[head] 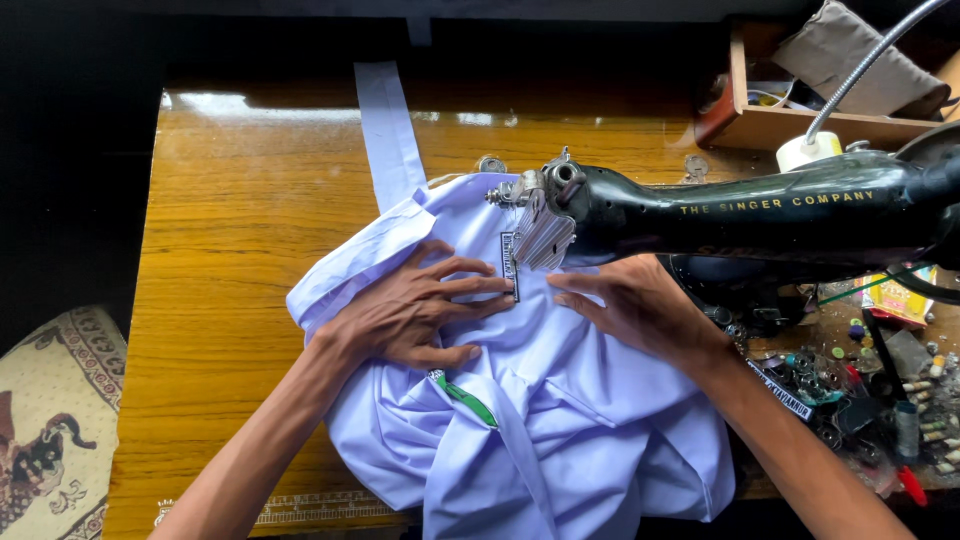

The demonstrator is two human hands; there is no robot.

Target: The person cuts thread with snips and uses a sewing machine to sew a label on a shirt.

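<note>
Both hands pressed flat, fingers spread and grasping nothing, on a pale lilac shirt (pixel 520 400) bunched on the wooden surface (pixel 240 230); the left hand (pixel 415 310) and right hand (pixel 640 305) flanked a small label (pixel 510 265) beneath the black sewing machine (pixel 740 215), seemingly under its needle; stitching appeared underway, likely needing a steady feed; thread spools (pixel 915 420) cluttered the right; a patterned rug (pixel 50 430) lay left.

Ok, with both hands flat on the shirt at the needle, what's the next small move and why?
Probably ease the pale shirt away under the presser foot: the left hand and right hand already press it flat either side of the small patch, which sits beside the foot.
</note>
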